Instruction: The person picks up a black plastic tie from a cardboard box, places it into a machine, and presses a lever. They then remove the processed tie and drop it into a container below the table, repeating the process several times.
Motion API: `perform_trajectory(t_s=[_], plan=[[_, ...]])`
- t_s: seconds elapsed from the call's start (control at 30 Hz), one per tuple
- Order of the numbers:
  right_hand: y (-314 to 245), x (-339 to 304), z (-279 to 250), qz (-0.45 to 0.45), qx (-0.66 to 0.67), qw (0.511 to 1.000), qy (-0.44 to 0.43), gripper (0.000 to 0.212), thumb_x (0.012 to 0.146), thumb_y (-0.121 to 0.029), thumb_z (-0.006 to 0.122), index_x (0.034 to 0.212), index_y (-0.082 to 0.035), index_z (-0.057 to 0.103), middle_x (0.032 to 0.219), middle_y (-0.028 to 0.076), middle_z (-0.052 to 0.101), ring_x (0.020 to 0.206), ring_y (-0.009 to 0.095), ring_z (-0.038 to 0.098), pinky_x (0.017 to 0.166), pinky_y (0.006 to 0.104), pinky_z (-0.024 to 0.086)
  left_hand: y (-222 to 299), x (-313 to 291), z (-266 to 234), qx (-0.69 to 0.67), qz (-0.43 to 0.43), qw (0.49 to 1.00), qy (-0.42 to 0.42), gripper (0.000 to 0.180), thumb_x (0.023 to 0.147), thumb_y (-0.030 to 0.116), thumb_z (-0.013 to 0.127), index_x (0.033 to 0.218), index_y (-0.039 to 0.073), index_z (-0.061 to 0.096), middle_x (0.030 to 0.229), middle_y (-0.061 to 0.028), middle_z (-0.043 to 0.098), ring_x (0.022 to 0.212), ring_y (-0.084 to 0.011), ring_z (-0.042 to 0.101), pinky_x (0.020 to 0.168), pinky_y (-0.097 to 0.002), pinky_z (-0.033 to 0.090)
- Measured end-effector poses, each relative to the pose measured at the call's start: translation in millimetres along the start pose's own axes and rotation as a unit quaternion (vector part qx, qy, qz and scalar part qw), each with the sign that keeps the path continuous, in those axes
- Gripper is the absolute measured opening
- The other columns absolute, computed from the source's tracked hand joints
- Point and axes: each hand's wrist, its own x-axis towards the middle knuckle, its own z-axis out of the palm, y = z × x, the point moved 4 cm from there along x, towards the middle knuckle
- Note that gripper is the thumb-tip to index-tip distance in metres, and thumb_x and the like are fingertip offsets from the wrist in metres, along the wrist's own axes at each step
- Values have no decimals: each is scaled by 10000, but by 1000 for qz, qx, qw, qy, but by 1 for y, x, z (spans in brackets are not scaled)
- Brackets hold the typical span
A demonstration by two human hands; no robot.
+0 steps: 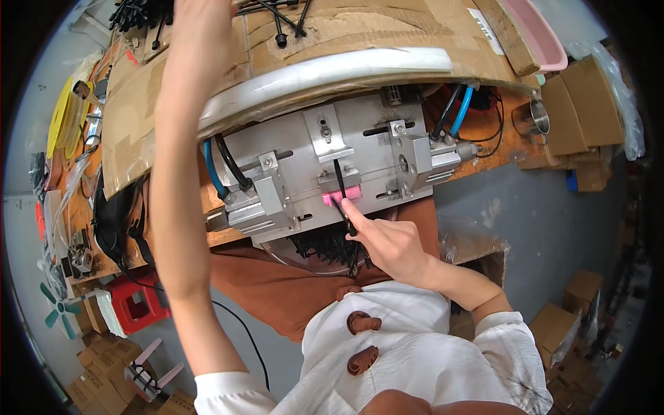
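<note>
My right hand (391, 247) is at the front of a metal fixture plate (238, 155). Its index fingertip touches a thin black rod (339, 178) beside a pink pad (353, 192), and the other fingers curl round the rod's near end. The rod runs over a small metal block (330, 181) toward an angled metal bracket (330, 135). My left hand (200, 28) reaches far forward over the cardboard, near a bunch of black parts (138, 12). Its fingers are cut off by the upper edge, so what they do is hidden.
Pneumatic cylinders (266, 207) (436, 162) with blue and black hoses flank the plate. A white padded strip (332, 72) edges the cardboard sheet (297, 31), where loose black rods (280, 28) lie. More black parts (325, 249) hang below the plate. A metal cup (534, 117) stands right.
</note>
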Motion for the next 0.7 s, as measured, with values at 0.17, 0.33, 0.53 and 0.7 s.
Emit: perform_trajectory(t_s=[0.17,0.33,0.53,0.7], plan=[[-1,4,-1,8,-9,1000,-5,637,755,-32,697,1346,10,462,645,48,577,541,152,580,463,299,440,-15,16,32,-153,-101,966,-182,256,692,-148,585,886,15,618,850,-126,617,888,-316,566,823,-375,466],[-13,32,-44,-43,-63,994,-72,553,740,-91,725,1258,-3,554,782,58,648,624,155,623,509,288,500,-18,-3,22,-151,-21,984,-87,203,796,-47,610,973,51,634,941,-86,619,848,-285,589,760,-342,462],[50,195,-105,-233,-310,917,90,333,782,-11,593,1115,-23,606,841,109,620,760,196,627,603,310,500,15,-28,-35,-125,-156,972,-121,171,789,-77,591,936,10,607,871,-111,601,768,-276,587,706,-323,467],[95,266,-101,-253,-217,941,-55,198,770,-15,619,965,-26,650,985,149,630,953,302,610,772,359,490,36,-68,-64,-150,-197,953,-172,299,803,-98,547,1053,45,627,886,-133,606,802,-300,590,704,-332,467]])
